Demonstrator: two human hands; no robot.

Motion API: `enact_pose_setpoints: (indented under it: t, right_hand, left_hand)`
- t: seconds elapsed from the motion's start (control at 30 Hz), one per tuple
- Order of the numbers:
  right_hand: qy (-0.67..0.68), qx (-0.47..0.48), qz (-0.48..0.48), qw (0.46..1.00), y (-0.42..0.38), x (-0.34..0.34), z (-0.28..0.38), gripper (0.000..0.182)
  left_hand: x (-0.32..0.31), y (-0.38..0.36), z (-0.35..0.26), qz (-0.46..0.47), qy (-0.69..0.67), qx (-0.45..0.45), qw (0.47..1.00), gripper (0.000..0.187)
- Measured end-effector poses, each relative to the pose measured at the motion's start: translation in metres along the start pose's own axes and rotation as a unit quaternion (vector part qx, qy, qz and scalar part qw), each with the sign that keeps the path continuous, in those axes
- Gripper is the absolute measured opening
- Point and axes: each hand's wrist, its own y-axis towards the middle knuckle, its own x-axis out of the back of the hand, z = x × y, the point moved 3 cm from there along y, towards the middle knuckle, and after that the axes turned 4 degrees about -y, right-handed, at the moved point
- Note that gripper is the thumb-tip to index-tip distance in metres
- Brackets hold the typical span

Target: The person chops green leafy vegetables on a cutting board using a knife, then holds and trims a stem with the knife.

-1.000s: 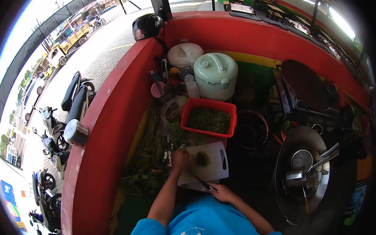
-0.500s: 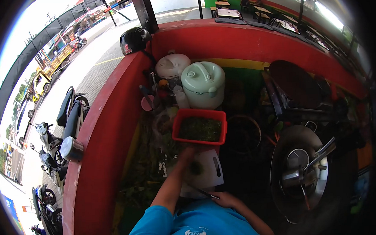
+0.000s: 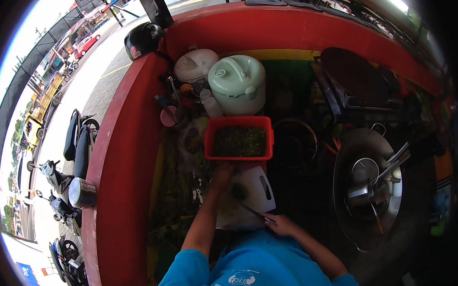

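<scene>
I held the knife (image 3: pixel 251 211) in my closed right hand (image 3: pixel 281 225), blade over the white cutting board (image 3: pixel 253 190). My left hand (image 3: pixel 223 174) gathered the chopped greens (image 3: pixel 239 191) on the board, just beside the red basket (image 3: pixel 238 141).

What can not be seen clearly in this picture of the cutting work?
- Head view: knife blade is thin and dark; its edge is too small to judge.
- Greens on the board: too small to identify; the left hand covers part.
- Right hand: grip on the handle is unclear.
- Wok contents: dark, distorted near the edge.
</scene>
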Motion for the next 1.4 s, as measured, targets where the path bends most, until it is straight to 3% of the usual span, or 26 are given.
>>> enact_pose_setpoints:
  t: [0.03,0.07,0.13,0.17,0.23,0.27,0.33,0.37,0.43,0.53,0.57,0.63,0.87,1.0,1.1,1.17,1.4]
  right_hand:
    - [0.002,-0.004,0.001,1.0,-0.004,-0.002,-0.003,0.05]
    - [-0.008,0.024,0.032,0.999,-0.007,-0.006,-0.004,0.05]
    - [-0.016,0.053,0.064,0.996,-0.007,-0.013,-0.011,0.051]
    - [-0.006,0.082,0.054,0.995,-0.002,-0.017,-0.016,0.051]
    - [0.013,0.106,0.044,0.993,-0.001,-0.025,-0.019,0.051]
    - [-0.002,0.088,0.025,0.996,0.002,-0.02,-0.019,0.05]
    - [0.004,0.035,0.004,0.999,0.007,-0.006,-0.011,0.047]
    - [0.007,0.035,0.007,0.999,0.007,0.003,-0.004,0.047]
    - [-0.007,-0.031,0.032,0.999,0.01,0.016,0.003,0.047]
    - [-0.019,0.036,-0.024,0.999,0.016,0.017,0.019,0.045]
    - [-0.015,0.064,-0.049,0.997,0.018,0.017,0.026,0.045]
    - [-0.014,0.062,-0.028,0.998,0.029,0.012,0.048,0.044]
    - [-0.064,0.051,-0.014,0.997,0.057,-0.021,0.064,0.043]
    - [-0.037,0.023,-0.017,0.999,0.045,-0.021,0.052,0.045]
    - [-0.074,0.042,-0.078,0.993,0.043,-0.02,0.032,0.043]
    - [-0.027,-0.016,-0.083,0.996,0.039,-0.016,0.026,0.041]
    - [0.092,-0.043,-0.029,0.994,-0.001,0.028,0.089,0.042]
  left_hand:
    - [0.012,-0.003,-0.012,-0.052,-0.09,0.064,0.993,0.028]
    - [0.015,-0.011,-0.012,-0.05,-0.091,0.065,0.992,0.028]
    - [0.028,-0.038,-0.016,-0.114,0.071,-0.023,0.991,0.024]
    - [0.028,-0.052,-0.021,-0.11,0.073,-0.024,0.991,0.024]
    - [0.04,-0.094,-0.04,-0.258,-0.082,0.077,0.96,0.019]
    - [0.041,-0.115,-0.047,-0.251,-0.08,0.08,0.961,0.019]
    - [0.039,-0.157,-0.044,-0.252,-0.303,0.191,0.899,0.03]
    - [0.042,-0.176,-0.045,-0.251,-0.3,0.194,0.899,0.03]
    - [0.041,-0.209,-0.04,-0.208,-0.41,0.294,0.838,0.028]
    - [0.043,-0.233,-0.048,-0.181,-0.408,0.328,0.832,0.033]
    - [0.043,-0.235,-0.049,-0.185,-0.407,0.329,0.832,0.033]
    - [0.046,-0.234,-0.054,-0.19,-0.313,0.262,0.893,0.03]
    - [0.062,-0.229,-0.073,-0.15,-0.286,0.273,0.906,0.031]
    - [0.053,-0.233,-0.068,-0.129,-0.346,0.289,0.883,0.034]
    - [0.043,-0.229,-0.068,-0.123,-0.397,0.3,0.858,0.036]
    - [0.039,-0.224,-0.071,-0.124,-0.429,0.313,0.838,0.036]
    - [0.049,-0.196,-0.105,-0.119,-0.504,0.357,0.778,0.027]
